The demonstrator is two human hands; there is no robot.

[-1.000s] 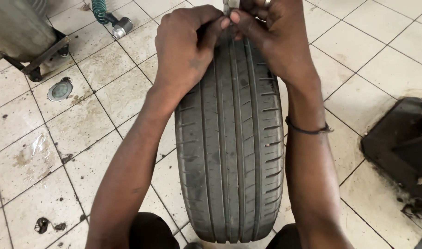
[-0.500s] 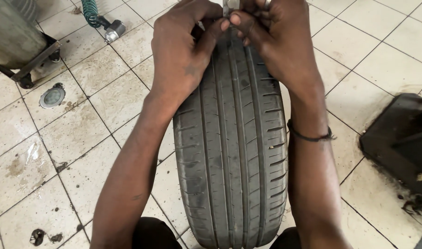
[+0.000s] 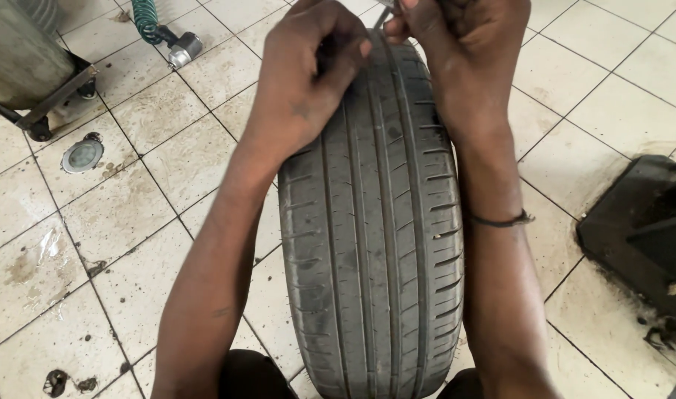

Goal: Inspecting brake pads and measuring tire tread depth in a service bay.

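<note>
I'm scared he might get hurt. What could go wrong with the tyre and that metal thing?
The thin metal tool is pinched between both hands at the top of the tyre. If it slips, it might jab the left hand or the right hand, since the fingers sit right beside it. The tyre stands upright on a stained tile floor, so it could roll or tip while being pushed on.

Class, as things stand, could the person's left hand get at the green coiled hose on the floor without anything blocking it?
Probably yes. The left hand rests on the tyre, and only bare tiled floor lies between it and the green coiled hose; whether the arm stretches that far is unclear.
</note>
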